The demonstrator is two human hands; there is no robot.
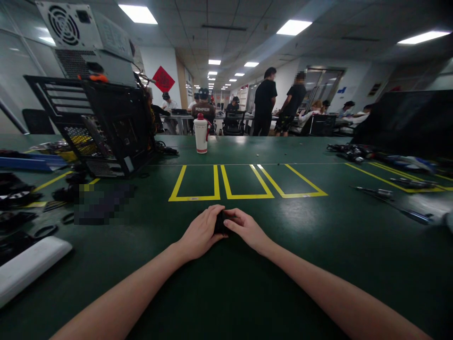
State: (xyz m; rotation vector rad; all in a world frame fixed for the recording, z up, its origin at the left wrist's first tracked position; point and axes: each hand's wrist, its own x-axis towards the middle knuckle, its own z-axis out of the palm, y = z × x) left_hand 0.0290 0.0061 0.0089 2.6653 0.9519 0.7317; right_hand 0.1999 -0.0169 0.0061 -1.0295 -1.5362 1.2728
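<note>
Lower centre: your left hand (201, 232) and right hand (247, 230), both on one small black object (220, 224), partly hidden by your fingers. Just above centre: white bottle (201, 136), red lid, upright on the green table (247, 283). Upper left: black computer case (120, 127), two power supplies stacked on it. Right edge: screwdrivers (380, 192), lying flat. Lower left: white bar (33, 269).
</note>
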